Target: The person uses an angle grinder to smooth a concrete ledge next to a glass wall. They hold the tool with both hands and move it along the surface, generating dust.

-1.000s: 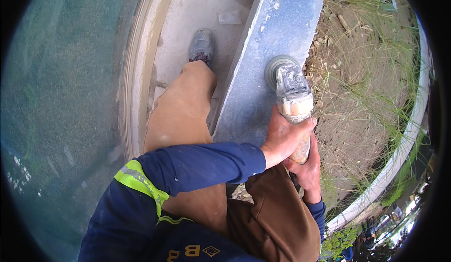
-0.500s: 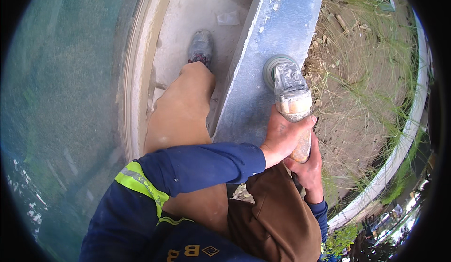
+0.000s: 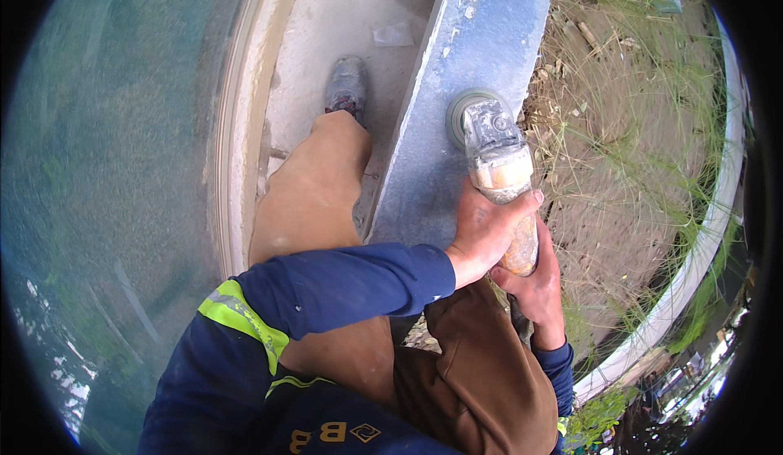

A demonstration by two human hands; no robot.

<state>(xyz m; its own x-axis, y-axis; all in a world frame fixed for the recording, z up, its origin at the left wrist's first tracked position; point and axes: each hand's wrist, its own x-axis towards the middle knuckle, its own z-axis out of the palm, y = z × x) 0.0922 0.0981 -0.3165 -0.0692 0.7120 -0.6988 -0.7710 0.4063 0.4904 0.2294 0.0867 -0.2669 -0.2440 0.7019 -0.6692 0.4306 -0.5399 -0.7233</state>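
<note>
Grinder [image 3: 502,169] edges a little farther along the blue-grey slab [image 3: 424,169]

Obs. 1: Against the pictures from the last second, the disc [image 3: 457,117] sits slightly farther from the person, nearer the pale patches [image 3: 468,0] on the slab's upper stretch. The shift is small. Part of the apparent sideways drift belongs to the head view, since the slab slides left with it.

Obs. 2: The grip is unchanged. The left hand [image 3: 488,225] wraps the tool's body just behind the metal head, thumb lying across the top. The right hand [image 3: 538,285] clasps the rear end, below and to the right of the left. Both are closed round the tool; the far-side fingers are hidden.

Obs. 3: The disc lies over the slab's top face, close to the edge beside the grassy soil [image 3: 620,120]. It looks laid nearly flat. I cannot tell from here how hard it presses, or whether it is spinning.

Obs. 4: One shoe [image 3: 347,81] stands on the dusty floor strip [image 3: 318,43] left of the slab, well apart from the disc.

Reading: I judge this a short, steady advance along the same face, with no change of hold. The pale patches remain beyond the disc's reach.
</note>
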